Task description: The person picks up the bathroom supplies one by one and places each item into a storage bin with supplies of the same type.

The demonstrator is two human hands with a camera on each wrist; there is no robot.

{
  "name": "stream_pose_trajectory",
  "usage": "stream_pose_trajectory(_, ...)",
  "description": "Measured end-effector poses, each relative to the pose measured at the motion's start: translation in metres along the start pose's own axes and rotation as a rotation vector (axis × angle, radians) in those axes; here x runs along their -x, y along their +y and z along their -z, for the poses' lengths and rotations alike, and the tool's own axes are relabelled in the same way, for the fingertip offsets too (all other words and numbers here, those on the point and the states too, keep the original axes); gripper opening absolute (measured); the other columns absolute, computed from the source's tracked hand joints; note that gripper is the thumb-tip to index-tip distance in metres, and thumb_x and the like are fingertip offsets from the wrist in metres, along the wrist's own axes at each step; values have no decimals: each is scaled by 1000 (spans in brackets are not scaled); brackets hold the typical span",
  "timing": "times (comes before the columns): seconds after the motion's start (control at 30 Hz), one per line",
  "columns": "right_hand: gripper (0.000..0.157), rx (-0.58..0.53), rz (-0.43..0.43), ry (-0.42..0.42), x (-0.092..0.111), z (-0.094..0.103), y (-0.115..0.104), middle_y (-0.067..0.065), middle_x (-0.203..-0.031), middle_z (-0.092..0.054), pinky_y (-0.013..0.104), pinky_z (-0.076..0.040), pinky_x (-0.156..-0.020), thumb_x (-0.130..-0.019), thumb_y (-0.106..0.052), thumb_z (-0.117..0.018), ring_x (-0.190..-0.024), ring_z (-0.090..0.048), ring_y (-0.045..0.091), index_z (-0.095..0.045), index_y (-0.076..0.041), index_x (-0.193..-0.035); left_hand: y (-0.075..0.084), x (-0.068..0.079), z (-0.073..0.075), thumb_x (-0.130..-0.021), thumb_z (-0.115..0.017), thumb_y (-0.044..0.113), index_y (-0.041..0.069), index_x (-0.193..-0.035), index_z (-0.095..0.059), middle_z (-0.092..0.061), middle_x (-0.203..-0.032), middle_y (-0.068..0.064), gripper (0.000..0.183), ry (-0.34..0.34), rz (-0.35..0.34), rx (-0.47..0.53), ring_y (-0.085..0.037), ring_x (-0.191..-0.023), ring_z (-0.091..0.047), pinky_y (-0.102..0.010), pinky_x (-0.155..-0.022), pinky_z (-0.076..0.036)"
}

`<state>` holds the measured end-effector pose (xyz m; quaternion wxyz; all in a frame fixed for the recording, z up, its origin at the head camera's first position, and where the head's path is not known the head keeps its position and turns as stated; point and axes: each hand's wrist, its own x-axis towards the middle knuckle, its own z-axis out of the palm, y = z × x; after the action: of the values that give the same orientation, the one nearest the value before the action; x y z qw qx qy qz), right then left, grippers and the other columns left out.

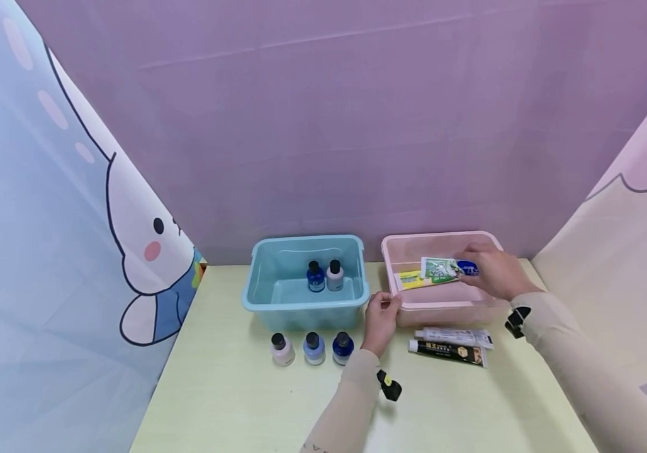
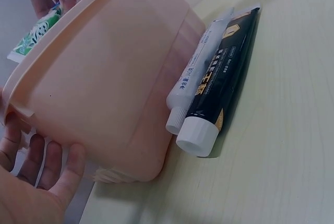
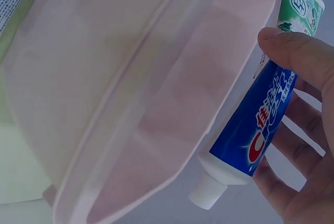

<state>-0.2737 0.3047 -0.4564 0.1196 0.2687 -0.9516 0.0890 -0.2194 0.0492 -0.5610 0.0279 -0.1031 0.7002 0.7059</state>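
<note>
My left hand (image 1: 381, 321) grips the front left corner of the pink plastic bin (image 1: 439, 314), fingers at its rim. Over that bin, my right hand (image 1: 496, 272) holds a blue, green and white toothpaste tube (image 3: 261, 117). The right wrist view shows the thumb across the tube's middle, its white cap pointing down. A yellow toothpaste tube (image 1: 411, 280) lies inside the pink bin, partly hidden by the held one. Just in front of the bin, a white toothpaste tube (image 2: 201, 62) and a black one with a white cap (image 2: 224, 72) lie side by side.
Left of the pink bin stands a blue bin (image 1: 301, 308) with a dark blue bottle (image 1: 316, 277) and a pale pink bottle (image 1: 335, 277) inside. Before it are a pink bottle (image 1: 282, 350), a light blue bottle (image 1: 315, 350) and a dark blue one (image 1: 343, 348). Curtains enclose the table.
</note>
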Motion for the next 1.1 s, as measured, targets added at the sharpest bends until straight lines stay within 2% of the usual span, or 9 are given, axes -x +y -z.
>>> stream_pose_trajectory(0.37, 46, -32, -28, -46, -17, -8, -1, 11, -114, -70, 58, -54, -90, -77, -21, -90, -111, -63, 37, -75, -7, -118, 0, 0, 2, -102, -63, 31, 14, -100, -62, -57, -108, 2, 17, 1, -3, 8, -14, -98, -57, -32, -85, -55)
stream_pose_trajectory(0.57, 44, -21, 24, -30, -24, -11, 0, 13, -110, -71, 57, -52, -95, -75, -19, -90, -108, -66, 37, -76, -5, -114, -2, -1, 0, -102, -63, 31, 14, -99, -63, -56, -107, 3, 18, -3, -17, 10, -13, -96, -57, -30, -82, -54)
stream_pose_trajectory(0.7, 45, -6, 64, -31, -28, -14, 4, 13, -109, -73, 55, -52, -95, -73, -16, -91, -105, -68, 36, -76, -3, -113, -4, -2, -2, -100, -65, 35, 14, -98, -62, -56, -106, 3, 20, -4, -15, 23, -13, -95, -57, -32, -82, -54)
stream_pose_trajectory(0.83, 45, 15, 83, -49, -33, -18, 5, 11, -105, -73, 52, -54, -89, -71, -17, -91, -99, -70, 33, -76, -5, -113, -4, -2, -1, -100, -66, 36, 14, -97, -62, -56, -105, 3, 22, -1, -20, 24, -13, -94, -57, -32, -82, -54)
stream_pose_trajectory(1.1, 46, 60, 63, -127, -41, -21, 5, 6, -106, -71, 50, -55, -88, -72, -22, -92, -99, -70, 30, -77, -9, -113, -4, -1, 0, -100, -66, 37, 15, -97, -63, -56, -105, 3, 23, -5, -25, 21, -12, -93, -57, -30, -80, -54)
